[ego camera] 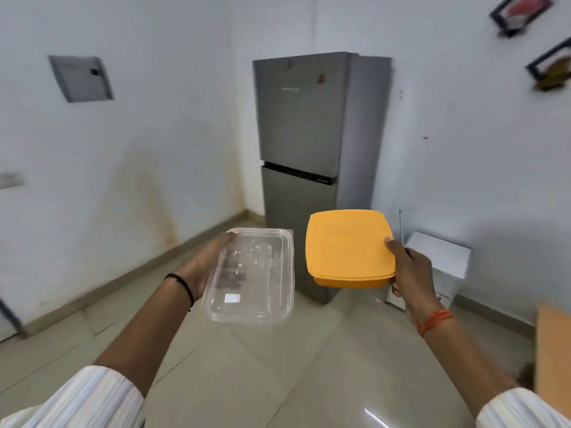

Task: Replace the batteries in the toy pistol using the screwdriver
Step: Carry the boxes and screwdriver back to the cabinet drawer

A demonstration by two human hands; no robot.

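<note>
Person stands on a tiled floor (278, 366), both arms out, carrying stuff, and the toy pistol is not in view anywhere, so its place can't be told. Left hand (204, 267) is cupped under and round the left side of a clear plastic box (253, 276), with something small and dark inside, too blurred to name. Right hand (411, 270) grips the right edge of a closed orange box (349, 248), thumb on the lid and fingers curled below, and the same hand pinches a thin screwdriver (400, 227) whose shaft sticks up just beside the box. Risks: one hand doing two jobs, so the screwdriver could slip out or the orange box tip and drop. The clear box has no lid and is held from one side only, so a tilt could spill whatever is in it. The screwdriver tip points up, so it could poke if the arm swings. Around: a grey fridge (309, 149) at centre against the wall, a white unit (438, 254) low at right just behind the right hand, a wooden edge (553, 350) at the far right, picture frames (519, 13) at upper right, and a wall panel (82, 78) at upper left. No table surface plainly in view ahead to set things down; the fridge and white unit block the way forward
</note>
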